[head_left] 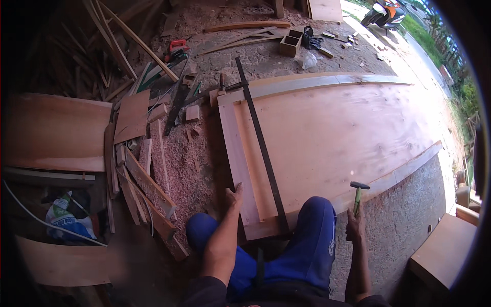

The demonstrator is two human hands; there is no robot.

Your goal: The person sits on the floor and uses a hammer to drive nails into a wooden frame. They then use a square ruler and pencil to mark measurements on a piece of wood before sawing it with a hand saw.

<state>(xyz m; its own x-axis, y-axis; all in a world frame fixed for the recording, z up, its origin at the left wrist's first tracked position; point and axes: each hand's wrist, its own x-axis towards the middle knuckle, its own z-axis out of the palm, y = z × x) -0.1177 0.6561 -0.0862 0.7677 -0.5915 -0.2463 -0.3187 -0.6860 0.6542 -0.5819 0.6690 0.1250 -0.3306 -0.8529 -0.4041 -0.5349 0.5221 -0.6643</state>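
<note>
Across the floor in front of the person lay a framed plywood panel (327,128), its long side rails running off to the right and its end rail (238,163) closing the left end. Over that end of the panel, just inside the end rail, a dark metal bar clamp (262,143) stretched from the far side rail to the near side rail (394,176). At the outer edge of the panel's end rail was the left hand (235,197), its thumb and fingers parted; whether they gripped the wood could not be told. Near the panel's near side rail, the right hand (354,225) had its fingers closed around the green handle of a hammer (357,197), whose dark head stood uppermost, seen against the panel; whether it touched the wood could not be told. Close by the panel's near left corner were the knees of the person's blue trousers (302,256). To the left of the panel, pinkish wood shavings (189,163) covered the ground, with loose boards (153,179) and a large plywood sheet (56,133) farther out. Beyond the panel's far side sat an open wooden box (290,45), a black plastic bag (310,38) just beside it, and farther off to the right, a motorcycle (386,15).
</note>
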